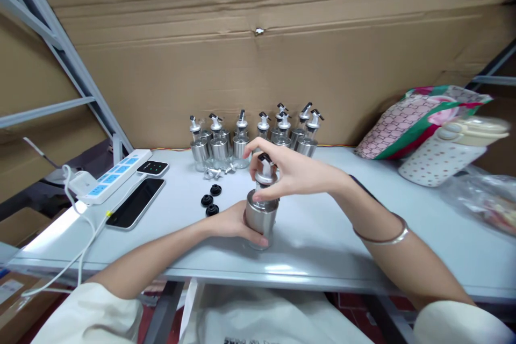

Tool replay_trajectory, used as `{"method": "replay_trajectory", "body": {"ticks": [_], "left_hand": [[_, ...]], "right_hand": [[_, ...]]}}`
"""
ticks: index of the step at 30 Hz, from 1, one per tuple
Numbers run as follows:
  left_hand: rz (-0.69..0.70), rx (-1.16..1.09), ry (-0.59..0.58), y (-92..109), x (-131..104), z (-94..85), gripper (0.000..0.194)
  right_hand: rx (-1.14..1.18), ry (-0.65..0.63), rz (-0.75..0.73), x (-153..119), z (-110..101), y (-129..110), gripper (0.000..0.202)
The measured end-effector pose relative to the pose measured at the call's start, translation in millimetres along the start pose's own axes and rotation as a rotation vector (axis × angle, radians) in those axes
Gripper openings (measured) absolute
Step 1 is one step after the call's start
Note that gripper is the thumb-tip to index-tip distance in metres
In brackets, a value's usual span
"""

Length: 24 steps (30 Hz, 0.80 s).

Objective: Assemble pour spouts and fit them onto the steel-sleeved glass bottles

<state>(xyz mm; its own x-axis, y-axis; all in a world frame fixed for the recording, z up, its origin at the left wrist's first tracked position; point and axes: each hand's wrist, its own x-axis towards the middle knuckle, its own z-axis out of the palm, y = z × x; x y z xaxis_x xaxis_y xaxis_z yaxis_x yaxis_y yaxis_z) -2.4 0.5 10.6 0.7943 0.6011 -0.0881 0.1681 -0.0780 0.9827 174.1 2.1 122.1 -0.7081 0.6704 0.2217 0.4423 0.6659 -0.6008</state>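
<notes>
A glass bottle with a steel sleeve (262,216) stands upright near the table's front edge. Wrapped round its lower body is my left hand (234,221). My right hand (284,169) is curved round the silver pour spout (266,172) on top, with thumb and fingers on either side; whether they touch it is hard to tell. Several black caps (207,200) lie left of the bottle. Behind them are loose silver spout parts (217,172). Several similar bottles (220,148), most with spouts, stand at the back.
At left are a phone (137,203), a small black device (152,167), a white power strip (117,177) and cables. A dotted flask (443,156), a patterned bag (407,123) and clear plastic (484,199) lie at right. Cardboard (226,75) stands behind the table (322,236).
</notes>
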Motion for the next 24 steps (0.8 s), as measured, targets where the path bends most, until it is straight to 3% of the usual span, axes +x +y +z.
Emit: {"method": "replay_trajectory", "body": {"ticks": [3,7,9,13,18,24], "left_hand": [[-0.007,-0.130,0.024,-7,1,-0.9,0.052],[0.020,-0.229,0.061,-12,2,-2.0,0.058],[0.062,-0.288,0.118,-13,4,-1.7,0.067],[0.067,-0.436,0.183,-16,7,0.2,0.081],[0.017,-0.494,0.170,-20,9,0.6,0.069],[0.006,-0.491,0.157,-23,10,-1.3,0.056]], "right_hand": [[0.086,-0.001,0.067,8,-4,21,0.054],[0.316,-0.097,0.136,17,-2,41,0.035],[0.412,0.012,0.126,19,-4,45,0.036],[0.434,0.373,0.085,19,-15,52,0.039],[0.325,0.722,0.122,25,-26,75,0.036],[0.237,0.858,0.113,34,-20,89,0.037]]}}
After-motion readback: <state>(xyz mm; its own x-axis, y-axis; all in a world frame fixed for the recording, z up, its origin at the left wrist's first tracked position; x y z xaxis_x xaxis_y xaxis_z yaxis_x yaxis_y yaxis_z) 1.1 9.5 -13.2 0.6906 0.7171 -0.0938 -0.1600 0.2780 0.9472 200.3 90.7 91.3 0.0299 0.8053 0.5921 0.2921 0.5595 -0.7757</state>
